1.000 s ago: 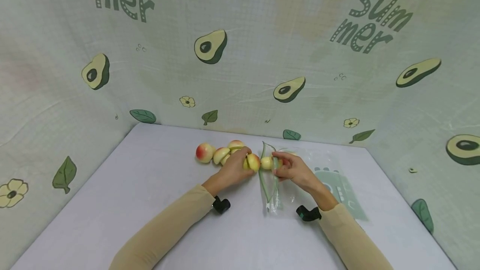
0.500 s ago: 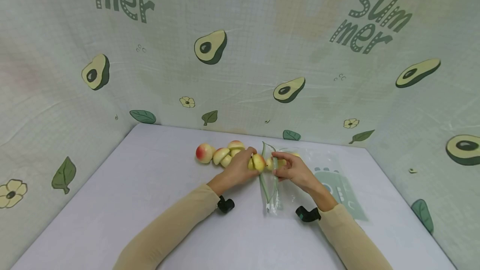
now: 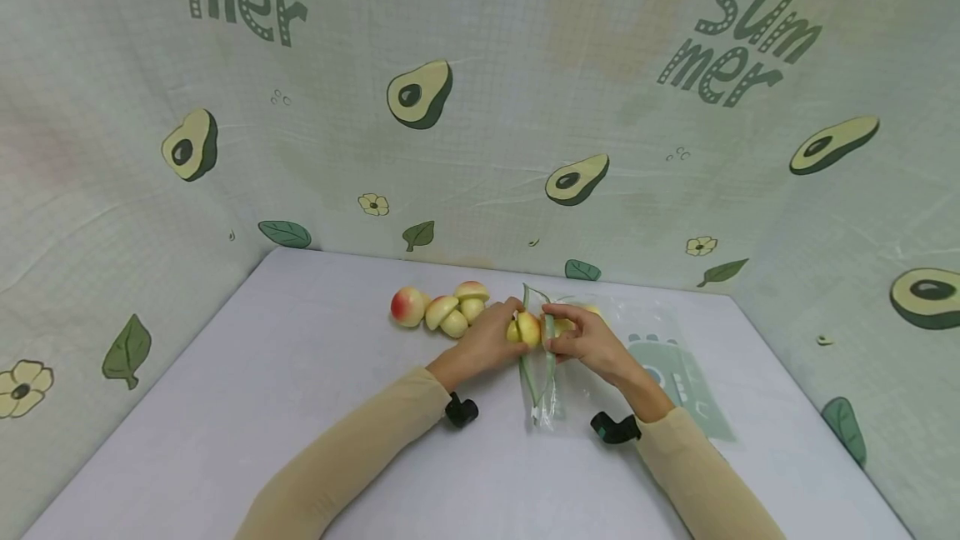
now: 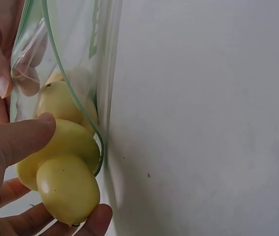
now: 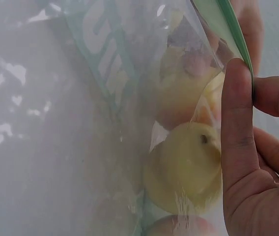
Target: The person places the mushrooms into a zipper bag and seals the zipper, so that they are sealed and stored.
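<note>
My left hand (image 3: pixel 487 338) grips a yellow mushroom (image 4: pixel 70 189) with a reddish cap, thumb over the cap and fingers beneath the stem. Its cap is in the mouth of a clear zip bag (image 4: pixel 73 34) with green edging, while the stem points back toward my palm. With thumb and finger, my right hand (image 3: pixel 588 338) pinches the green-edged rim and holds the mouth apart. Through the film in the right wrist view, a pale yellow mushroom (image 5: pixel 183 167) shows inside, and part of another reddish one (image 5: pixel 179 226) lies below it.
Left of my hands, several more mushrooms lie in a cluster, among them a red-capped one (image 3: pixel 407 307) and a paler one (image 3: pixel 442 312). The bag's green-printed panel (image 3: pixel 675 373) spreads flat rightward over the white table (image 3: pixel 315 407). An avocado-print cloth (image 3: pixel 480 148) stands behind.
My left hand has moved rightward with the mushroom, from beside the bag into its mouth. The right hand stays in place, still pinching the rim.
</note>
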`<state>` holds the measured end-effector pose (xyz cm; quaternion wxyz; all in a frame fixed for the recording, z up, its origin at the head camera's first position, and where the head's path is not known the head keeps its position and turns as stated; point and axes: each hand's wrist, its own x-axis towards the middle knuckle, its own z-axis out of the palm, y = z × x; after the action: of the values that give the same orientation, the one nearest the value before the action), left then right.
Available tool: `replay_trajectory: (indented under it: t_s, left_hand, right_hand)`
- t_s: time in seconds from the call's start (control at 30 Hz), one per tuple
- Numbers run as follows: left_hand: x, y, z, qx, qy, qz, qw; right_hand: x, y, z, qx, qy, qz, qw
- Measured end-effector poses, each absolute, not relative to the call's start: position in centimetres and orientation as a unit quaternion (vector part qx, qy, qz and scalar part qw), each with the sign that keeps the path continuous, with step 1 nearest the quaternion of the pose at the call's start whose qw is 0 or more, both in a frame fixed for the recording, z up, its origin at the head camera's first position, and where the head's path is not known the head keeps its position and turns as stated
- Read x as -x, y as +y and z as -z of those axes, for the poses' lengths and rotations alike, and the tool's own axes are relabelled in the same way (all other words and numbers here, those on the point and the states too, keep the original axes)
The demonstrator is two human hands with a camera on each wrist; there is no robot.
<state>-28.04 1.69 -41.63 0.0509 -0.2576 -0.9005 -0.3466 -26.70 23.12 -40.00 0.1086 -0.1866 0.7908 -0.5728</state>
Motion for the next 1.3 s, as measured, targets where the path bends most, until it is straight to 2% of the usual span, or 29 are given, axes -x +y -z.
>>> replay_trajectory:
  t_s: [0.8, 1.07, 1.3]
  left_hand:
    - [29.0, 2.3, 42.2, 0.228, -0.902, 0.365, 0.029]
    - [29.1, 1.8, 42.5, 0.229, -0.900, 0.367, 0.058]
    - [29.5, 1.9, 42.5, 0.242, -0.893, 0.377, 0.050]
  right_hand:
    - [26.9, 23.2, 40.0, 0.194, 0.785, 0.577, 0.112]
    - [26.9, 23.2, 40.1, 0.194, 0.785, 0.577, 0.111]
    - [26.8, 23.2, 39.9, 0.189, 0.790, 0.572, 0.108]
